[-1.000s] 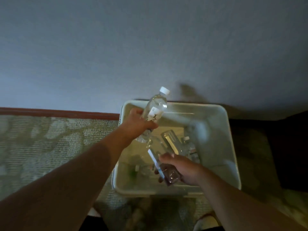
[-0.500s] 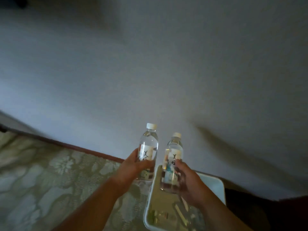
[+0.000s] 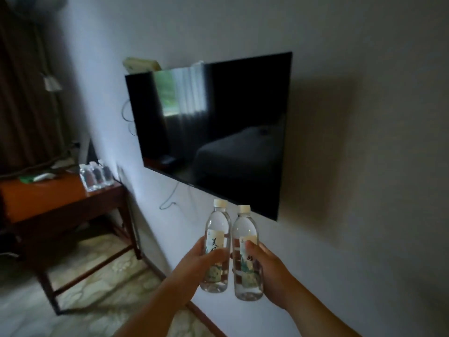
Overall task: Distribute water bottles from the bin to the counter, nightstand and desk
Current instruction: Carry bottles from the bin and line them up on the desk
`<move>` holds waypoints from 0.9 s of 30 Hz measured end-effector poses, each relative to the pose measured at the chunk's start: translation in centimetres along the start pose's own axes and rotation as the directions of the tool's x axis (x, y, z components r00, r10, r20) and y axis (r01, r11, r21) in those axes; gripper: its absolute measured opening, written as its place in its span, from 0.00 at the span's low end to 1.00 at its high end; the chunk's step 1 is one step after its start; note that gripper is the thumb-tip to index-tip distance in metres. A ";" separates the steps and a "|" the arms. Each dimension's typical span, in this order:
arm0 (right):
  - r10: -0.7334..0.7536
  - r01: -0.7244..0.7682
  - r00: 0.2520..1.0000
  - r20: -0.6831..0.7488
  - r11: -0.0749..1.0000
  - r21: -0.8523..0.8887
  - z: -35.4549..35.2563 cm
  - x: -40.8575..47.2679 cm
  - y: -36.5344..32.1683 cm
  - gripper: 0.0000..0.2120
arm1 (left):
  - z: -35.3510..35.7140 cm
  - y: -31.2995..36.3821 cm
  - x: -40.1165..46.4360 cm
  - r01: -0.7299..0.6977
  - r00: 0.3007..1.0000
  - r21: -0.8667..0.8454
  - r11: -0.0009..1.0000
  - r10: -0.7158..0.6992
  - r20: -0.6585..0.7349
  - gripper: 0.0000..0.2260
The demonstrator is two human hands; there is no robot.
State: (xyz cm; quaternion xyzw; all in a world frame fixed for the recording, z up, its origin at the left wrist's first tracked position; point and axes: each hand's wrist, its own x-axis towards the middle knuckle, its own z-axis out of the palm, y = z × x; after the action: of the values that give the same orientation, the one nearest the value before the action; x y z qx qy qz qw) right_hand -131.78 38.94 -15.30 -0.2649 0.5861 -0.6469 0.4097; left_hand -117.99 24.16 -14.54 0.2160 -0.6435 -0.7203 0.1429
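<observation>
So a second ago both hands were down in the bin fishing bottles out, and now the view has swung up off the floor and the bin isn't in shot anymore, so I can't say what's left inside it. What that means: the grab part looks done and this is the carry leg.

The left hand point(image 3: 194, 261) is wrapped around the left bottle point(image 3: 217, 249) about mid-label, and the right hand point(image 3: 264, 266) is wrapped around the right bottle point(image 3: 246, 254) the same way. Both bottles are upright, white caps on, clear water inside, held side by side and touching or very nearly so, out in front of the wall.

Up and to the left of the hands, well apart from them, there's the wooden bench point(image 3: 60, 203) with a cluster of clear bottles point(image 3: 96, 176) already standing at its far corner next to the wall. It's blurry, so I can't count them. Some flat white and green stuff lies further left on it, too soft to name.

Straight above the hands is a dark wall-mounted TV point(image 3: 211, 132).

My guess is these two are headed for one of the drop spots.
</observation>
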 end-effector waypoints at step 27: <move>-0.266 0.389 0.774 0.574 0.916 -0.100 55.5 36.7 -9.0 0.06 | -56.6 17.8 -4.3 -0.030 0.630 0.335 0.942 0.278 -0.725 0.12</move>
State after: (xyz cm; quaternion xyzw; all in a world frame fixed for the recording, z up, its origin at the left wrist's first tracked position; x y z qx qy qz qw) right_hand -107.30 -22.15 -2.03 -0.5800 0.4539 -0.5382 0.4099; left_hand -87.54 -25.06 -0.88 0.4613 -0.6376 -0.4437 0.4288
